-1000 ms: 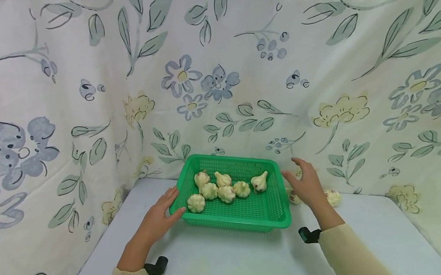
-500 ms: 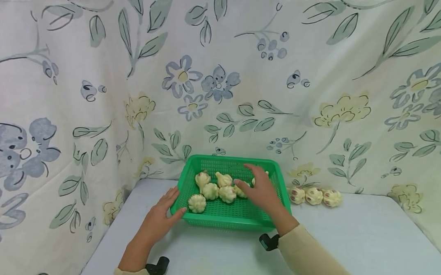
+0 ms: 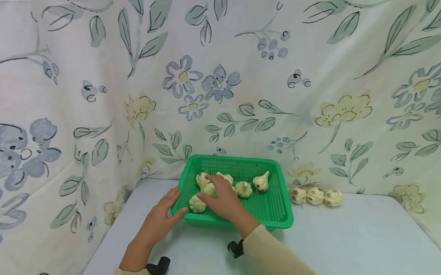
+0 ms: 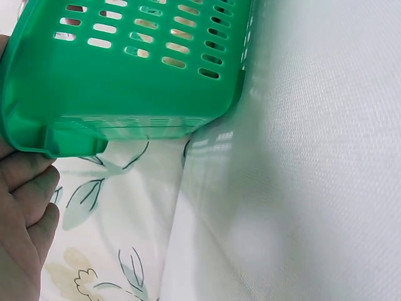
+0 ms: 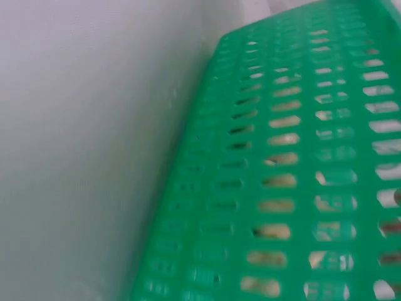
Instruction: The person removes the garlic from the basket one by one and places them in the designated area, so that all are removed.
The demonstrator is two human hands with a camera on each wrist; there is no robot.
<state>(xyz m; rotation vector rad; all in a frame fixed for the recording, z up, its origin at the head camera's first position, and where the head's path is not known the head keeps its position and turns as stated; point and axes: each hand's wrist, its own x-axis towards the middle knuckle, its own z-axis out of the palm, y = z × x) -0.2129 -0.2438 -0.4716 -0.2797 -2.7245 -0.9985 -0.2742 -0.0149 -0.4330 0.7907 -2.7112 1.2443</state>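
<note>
A green plastic basket holds several garlic bulbs. My left hand rests on its left rim, fingers straight and thumb at the front corner; in the left wrist view the fingers lie against the rim. My right hand is over the left half of the basket, thumb and fingers spread apart. Below that gap shows a garlic bulb, partly covered by the hand. Nearest the thumb sits a front garlic bulb. Toward the right lie a round garlic bulb and a long-necked garlic bulb.
Right of the basket, a short row of garlic bulbs lies by the back edge of the white table. A floral cloth hangs behind and at the sides. The slotted basket wall fills much of the right wrist view.
My right hand has swung left from beyond the basket's right rim, across the basket, to above the left bulbs. The row of garlic on the table is uncovered. My left hand stays put.
</note>
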